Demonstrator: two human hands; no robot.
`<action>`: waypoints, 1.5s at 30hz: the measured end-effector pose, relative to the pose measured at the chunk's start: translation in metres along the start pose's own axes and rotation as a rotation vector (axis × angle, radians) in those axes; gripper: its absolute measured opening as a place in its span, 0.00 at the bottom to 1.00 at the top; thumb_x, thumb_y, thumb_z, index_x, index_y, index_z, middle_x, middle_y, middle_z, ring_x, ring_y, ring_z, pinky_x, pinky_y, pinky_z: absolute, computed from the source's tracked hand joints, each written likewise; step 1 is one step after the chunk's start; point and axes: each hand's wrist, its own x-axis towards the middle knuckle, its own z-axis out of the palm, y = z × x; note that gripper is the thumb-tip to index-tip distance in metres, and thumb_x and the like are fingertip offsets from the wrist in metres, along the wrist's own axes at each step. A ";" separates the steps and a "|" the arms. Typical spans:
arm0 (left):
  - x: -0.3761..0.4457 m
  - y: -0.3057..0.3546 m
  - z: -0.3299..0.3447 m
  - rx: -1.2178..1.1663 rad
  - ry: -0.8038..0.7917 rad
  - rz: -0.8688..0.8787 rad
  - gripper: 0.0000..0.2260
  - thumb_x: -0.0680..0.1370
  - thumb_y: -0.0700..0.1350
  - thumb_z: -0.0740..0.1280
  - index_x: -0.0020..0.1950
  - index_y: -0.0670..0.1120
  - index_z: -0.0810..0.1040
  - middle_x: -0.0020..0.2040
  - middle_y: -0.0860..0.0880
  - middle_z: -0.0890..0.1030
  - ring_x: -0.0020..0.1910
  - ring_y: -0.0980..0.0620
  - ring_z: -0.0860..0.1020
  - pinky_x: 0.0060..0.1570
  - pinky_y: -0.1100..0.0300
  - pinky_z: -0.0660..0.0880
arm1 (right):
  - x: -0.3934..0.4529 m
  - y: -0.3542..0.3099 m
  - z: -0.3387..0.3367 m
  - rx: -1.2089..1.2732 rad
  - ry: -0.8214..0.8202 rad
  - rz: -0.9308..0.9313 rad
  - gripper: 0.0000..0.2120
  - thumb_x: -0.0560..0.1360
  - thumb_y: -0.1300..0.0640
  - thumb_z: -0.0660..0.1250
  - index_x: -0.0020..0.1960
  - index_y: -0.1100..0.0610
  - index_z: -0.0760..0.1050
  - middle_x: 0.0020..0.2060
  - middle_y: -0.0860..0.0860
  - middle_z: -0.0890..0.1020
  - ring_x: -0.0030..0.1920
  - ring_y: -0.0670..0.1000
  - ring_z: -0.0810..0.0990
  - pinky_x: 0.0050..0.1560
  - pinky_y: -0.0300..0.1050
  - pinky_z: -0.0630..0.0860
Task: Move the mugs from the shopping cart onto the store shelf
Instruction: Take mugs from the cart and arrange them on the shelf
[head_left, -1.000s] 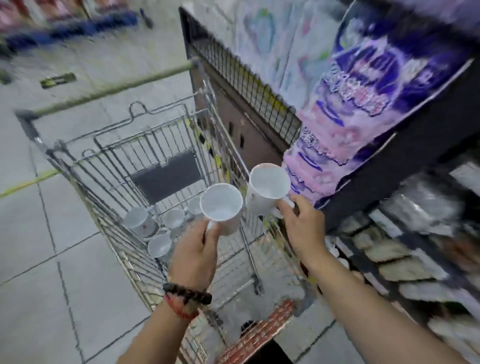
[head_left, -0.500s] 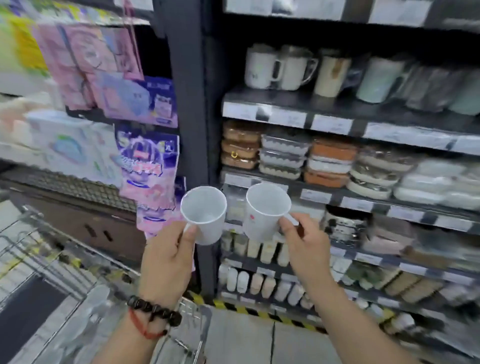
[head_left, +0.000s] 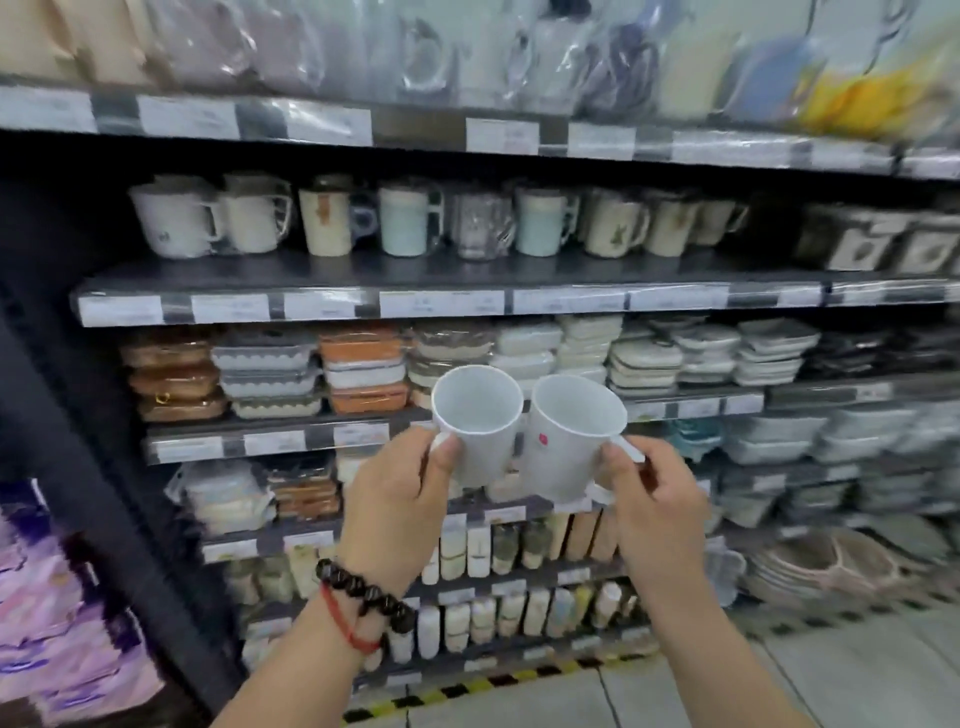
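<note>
View has swung off cart onto store shelf; cart gone from frame, so carry leg nearly over, placing next. Left hand (head_left: 395, 499) grip closed round handle of left mug (head_left: 480, 421), frame centre. Right hand (head_left: 654, 499) grip pinching handle of right mug (head_left: 569, 436), red mark on side. Mugs touching or nearly so, well below mug shelf (head_left: 415, 270), upper middle.
</note>
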 end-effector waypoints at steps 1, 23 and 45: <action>0.003 0.014 0.017 -0.016 -0.007 0.018 0.17 0.80 0.55 0.56 0.35 0.48 0.66 0.29 0.52 0.69 0.31 0.54 0.69 0.29 0.59 0.61 | 0.009 0.004 -0.019 0.017 0.023 0.001 0.04 0.78 0.53 0.65 0.45 0.48 0.78 0.38 0.45 0.81 0.40 0.43 0.77 0.40 0.38 0.72; 0.111 0.161 0.234 -0.184 0.069 0.142 0.10 0.79 0.52 0.61 0.40 0.51 0.75 0.33 0.54 0.76 0.37 0.56 0.74 0.34 0.60 0.70 | 0.233 0.099 -0.189 -0.050 0.117 -0.053 0.06 0.79 0.52 0.62 0.50 0.47 0.78 0.43 0.42 0.81 0.44 0.40 0.77 0.41 0.37 0.70; 0.310 0.176 0.364 -0.267 0.149 0.085 0.13 0.79 0.51 0.62 0.40 0.45 0.77 0.34 0.50 0.79 0.35 0.54 0.76 0.35 0.54 0.73 | 0.575 0.163 -0.165 -0.134 0.001 -0.086 0.09 0.80 0.55 0.61 0.54 0.55 0.79 0.51 0.50 0.81 0.54 0.53 0.77 0.57 0.53 0.74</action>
